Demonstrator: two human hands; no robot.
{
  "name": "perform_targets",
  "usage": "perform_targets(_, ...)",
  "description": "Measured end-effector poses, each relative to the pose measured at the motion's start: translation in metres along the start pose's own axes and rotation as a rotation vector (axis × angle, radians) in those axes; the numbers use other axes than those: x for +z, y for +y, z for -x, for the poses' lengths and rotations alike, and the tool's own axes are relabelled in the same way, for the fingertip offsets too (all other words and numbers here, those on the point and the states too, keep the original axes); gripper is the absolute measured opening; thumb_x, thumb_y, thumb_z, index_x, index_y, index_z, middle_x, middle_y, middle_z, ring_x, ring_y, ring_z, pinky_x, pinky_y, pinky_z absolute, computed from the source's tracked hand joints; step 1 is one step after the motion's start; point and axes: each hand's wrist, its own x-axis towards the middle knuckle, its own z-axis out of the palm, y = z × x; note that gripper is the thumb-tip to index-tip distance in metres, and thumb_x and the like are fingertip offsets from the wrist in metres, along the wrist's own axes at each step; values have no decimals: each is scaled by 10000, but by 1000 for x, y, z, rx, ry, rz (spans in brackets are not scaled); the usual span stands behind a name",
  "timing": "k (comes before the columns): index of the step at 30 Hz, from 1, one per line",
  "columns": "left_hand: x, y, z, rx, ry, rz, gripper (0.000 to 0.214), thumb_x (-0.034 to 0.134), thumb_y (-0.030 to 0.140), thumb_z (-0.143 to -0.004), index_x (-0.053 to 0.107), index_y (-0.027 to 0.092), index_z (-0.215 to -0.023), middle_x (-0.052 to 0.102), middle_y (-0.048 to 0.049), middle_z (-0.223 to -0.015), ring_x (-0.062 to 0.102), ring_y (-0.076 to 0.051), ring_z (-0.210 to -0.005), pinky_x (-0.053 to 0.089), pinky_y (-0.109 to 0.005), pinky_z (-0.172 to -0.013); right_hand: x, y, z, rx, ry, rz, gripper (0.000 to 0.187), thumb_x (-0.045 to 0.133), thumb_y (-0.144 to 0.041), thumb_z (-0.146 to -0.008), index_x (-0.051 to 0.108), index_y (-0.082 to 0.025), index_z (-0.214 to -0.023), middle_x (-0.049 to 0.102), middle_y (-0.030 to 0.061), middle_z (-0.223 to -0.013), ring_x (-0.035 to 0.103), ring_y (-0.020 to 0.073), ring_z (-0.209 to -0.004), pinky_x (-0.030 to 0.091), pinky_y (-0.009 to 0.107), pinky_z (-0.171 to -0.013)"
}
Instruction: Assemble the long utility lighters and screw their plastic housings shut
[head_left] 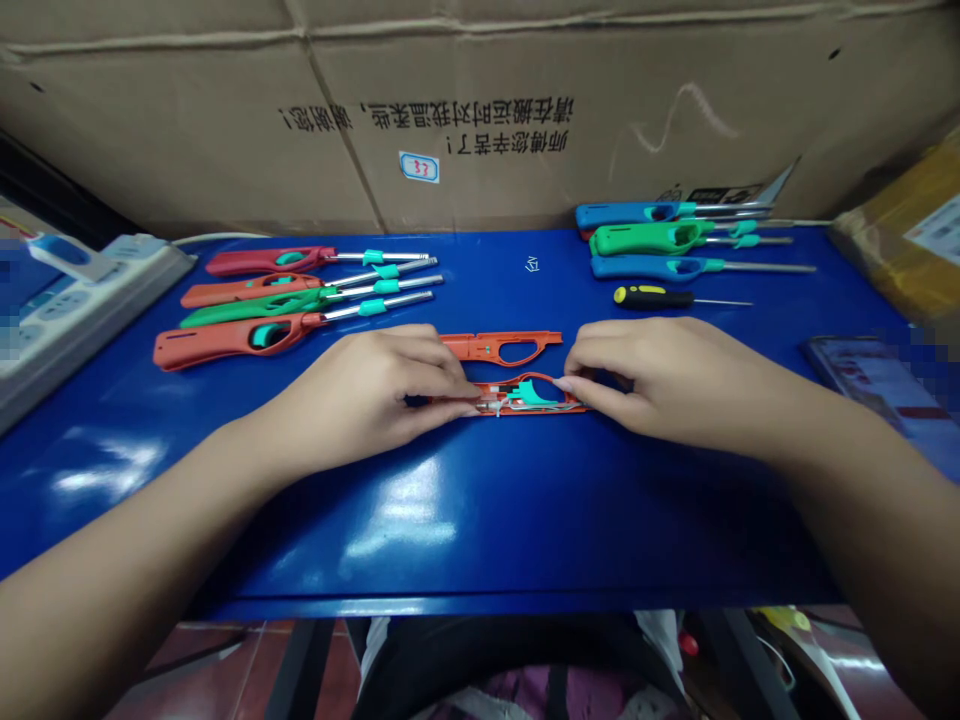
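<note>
An opened orange gas lighter half [510, 410] lies on the blue table, its inner parts exposed: a teal trigger [534, 393], thin white wire and small fittings. My left hand [405, 385] pinches its left end between thumb and fingers, covering that end. At the other end, the thumb and fingers of my right hand [637, 375] close on the front of the same shell, near the trigger opening. Just behind lies the matching orange shell half [499, 348], its left end hidden by my left hand.
Several assembled lighters [247, 340] lie at the left, and more lighters [652, 238] lie at the back right. A black-and-yellow screwdriver [652, 297] rests before those. A power strip [90, 300] borders the left; a cardboard box [420, 100] stands behind, a taped parcel [907, 220] at right.
</note>
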Motion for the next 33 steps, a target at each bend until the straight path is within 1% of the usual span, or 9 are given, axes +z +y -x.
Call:
perform_targets(9, 0, -3, -1, -37, -37, 41, 168, 644, 255, -979, 794, 239, -1051, 759, -43, -995, 676, -172, -907, 536, -308, -826, 4, -9, -1, -32, 59, -6, 208, 519, -331, -1010, 678, -203, -969, 696, 43, -971, 630, 174, -803, 380, 298, -633)
perform_targets(13, -1, -1, 0, -41, -45, 18, 190, 630, 250, -981, 787, 247, -1087, 763, -42, -1017, 679, -182, -928, 538, -320, -849, 4, -13, -1, -57, 82, -19, 205, 514, -313, -1014, 686, -213, -1066, 701, 55, -1067, 664, 199, -912, 436, 312, -694)
perform_targets(16, 0, 0, 0, -41, -39, 3, 209, 627, 243, -974, 780, 255, -1117, 774, -37, -1028, 683, -187, -943, 544, -329, -869, 6, -15, -2, -104, 125, -25, 214, 520, -289, -1008, 687, -213, -1120, 695, 76, -1127, 654, 223, -994, 471, 335, -764)
perform_targets(21, 2, 1, 0, -29, 18, 19, 194, 633, 253, -958, 780, 229, -1082, 788, -40, -1006, 691, -188, -917, 549, -314, -836, 12, -9, -4, -144, 174, -39, 308, 475, -146, -971, 699, -186, -1178, 682, 114, -1140, 618, 257, -1023, 481, 395, -854)
perform_targets(25, 1, 1, -2, -60, 109, -29, 208, 608, 282, -973, 769, 170, -1044, 770, -72, -971, 689, -194, -879, 538, -311, -803, 16, 0, -7, -91, 155, -57, 466, 458, -37, -897, 725, -236, -1224, 670, 113, -1188, 606, 281, -1074, 464, 440, -902)
perform_targets(27, 2, -1, -3, -95, 137, -87, 252, 559, 285, -995, 758, 147, -1065, 756, -93, -1010, 686, -214, -927, 538, -338, -847, 18, 3, -8, -66, 135, -48, 479, 454, -42, -906, 726, -251, -1241, 656, 118, -1215, 590, 298, -1110, 458, 467, -920)
perform_targets(29, 3, -5, -4, -146, 131, -147, 299, 508, 284, -1012, 738, 144, -1143, 741, -109, -1100, 672, -243, -1023, 532, -384, -926, 19, 4, -9, -59, 135, -42, 444, 453, -57, -920, 729, -233, -1220, 646, 132, -1224, 579, 303, -1118, 461, 481, -931)
perform_targets(31, 5, -10, -4, -192, 90, -190, 341, 477, 286, -1019, 708, 154, -1232, 713, -121, -1202, 648, -269, -1115, 517, -433, -993, 20, 4, -9, -61, 163, -57, 425, 442, -54, -923, 721, -211, -1202, 636, 142, -1234, 575, 297, -1112, 474, 480, -938)
perform_targets(33, 7, -15, -3, -215, 52, -199, 361, 462, 288, -1021, 699, 161, -1262, 688, -126, -1264, 636, -275, -1156, 511, -452, -1024, 22, 5, -10, -61, 195, -68, 461, 425, -38, -920, 693, -215, -1250, 618, 145, -1280, 565, 294, -1130, 486, 481, -948)
